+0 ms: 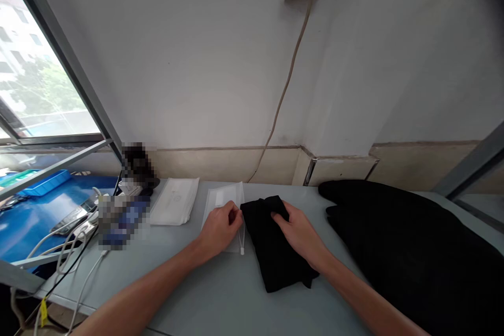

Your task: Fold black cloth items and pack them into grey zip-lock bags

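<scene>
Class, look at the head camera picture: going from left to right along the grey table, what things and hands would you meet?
Blue tray → white cables → stack of white packets → clear plastic bag → left hand → folded black cloth → right hand → large pile of black cloth.

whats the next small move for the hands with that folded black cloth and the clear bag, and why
Probably the left hand should lift the bag's open edge while the right hand slides the folded black cloth toward it. The left hand already rests on the clear bag at the cloth's edge, the right hand lies flat on the cloth, and the cloth is still outside the bag.
</scene>
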`<action>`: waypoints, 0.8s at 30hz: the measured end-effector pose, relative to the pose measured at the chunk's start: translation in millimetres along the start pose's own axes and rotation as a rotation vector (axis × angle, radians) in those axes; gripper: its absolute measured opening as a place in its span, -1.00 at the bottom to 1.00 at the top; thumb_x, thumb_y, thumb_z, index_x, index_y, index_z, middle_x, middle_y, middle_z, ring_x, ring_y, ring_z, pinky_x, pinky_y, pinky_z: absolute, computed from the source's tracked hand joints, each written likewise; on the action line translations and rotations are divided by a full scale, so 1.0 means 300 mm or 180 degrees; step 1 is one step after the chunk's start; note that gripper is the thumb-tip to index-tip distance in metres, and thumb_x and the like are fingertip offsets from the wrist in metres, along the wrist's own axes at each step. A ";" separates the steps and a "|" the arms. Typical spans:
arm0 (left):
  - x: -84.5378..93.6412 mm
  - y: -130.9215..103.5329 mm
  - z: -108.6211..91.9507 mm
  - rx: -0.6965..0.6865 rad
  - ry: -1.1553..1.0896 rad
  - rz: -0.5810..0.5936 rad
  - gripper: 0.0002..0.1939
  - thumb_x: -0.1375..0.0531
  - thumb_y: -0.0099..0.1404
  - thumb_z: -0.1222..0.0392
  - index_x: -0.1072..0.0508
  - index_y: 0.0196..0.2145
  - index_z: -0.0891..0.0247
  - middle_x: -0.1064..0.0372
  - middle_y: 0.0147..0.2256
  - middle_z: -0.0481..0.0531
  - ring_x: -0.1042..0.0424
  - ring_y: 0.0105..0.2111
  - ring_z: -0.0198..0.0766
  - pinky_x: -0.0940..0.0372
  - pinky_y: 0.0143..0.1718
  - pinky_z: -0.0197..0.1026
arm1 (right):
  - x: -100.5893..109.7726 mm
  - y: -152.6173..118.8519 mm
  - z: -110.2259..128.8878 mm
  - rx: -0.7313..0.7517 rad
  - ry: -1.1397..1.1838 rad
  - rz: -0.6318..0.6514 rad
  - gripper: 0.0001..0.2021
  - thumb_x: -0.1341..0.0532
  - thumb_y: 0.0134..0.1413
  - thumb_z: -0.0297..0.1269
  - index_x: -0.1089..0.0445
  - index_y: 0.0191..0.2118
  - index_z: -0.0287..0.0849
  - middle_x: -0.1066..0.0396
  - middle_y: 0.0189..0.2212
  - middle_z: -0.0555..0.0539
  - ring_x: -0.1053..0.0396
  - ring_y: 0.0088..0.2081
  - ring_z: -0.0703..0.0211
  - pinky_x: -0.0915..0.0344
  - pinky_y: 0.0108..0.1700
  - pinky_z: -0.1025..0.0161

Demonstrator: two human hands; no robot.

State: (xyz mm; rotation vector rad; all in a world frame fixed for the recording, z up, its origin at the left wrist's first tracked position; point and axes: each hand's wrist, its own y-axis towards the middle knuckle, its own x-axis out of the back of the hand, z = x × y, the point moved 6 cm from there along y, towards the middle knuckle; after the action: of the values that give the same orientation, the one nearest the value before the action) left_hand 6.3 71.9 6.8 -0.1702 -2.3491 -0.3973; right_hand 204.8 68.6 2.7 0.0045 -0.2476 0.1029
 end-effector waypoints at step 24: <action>0.014 -0.008 -0.008 -0.0136 -0.0482 -0.0059 -0.73 -0.03 0.51 0.08 -0.24 -0.37 0.19 -0.19 -0.49 -0.16 -0.13 -0.48 -0.34 -0.05 -0.42 -0.25 | -0.071 0.002 -0.046 -0.0298 0.0986 0.0721 -0.85 -0.35 0.02 -0.24 -0.46 -0.26 -0.09 -0.52 -0.37 0.04 -0.44 -0.27 0.06 -0.34 -0.19 0.18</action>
State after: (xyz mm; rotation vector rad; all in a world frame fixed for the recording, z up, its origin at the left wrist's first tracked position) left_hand 4.3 68.8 10.8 -0.2055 -2.4937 -0.4580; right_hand 187.7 67.4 -15.8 -0.1320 0.0580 0.3145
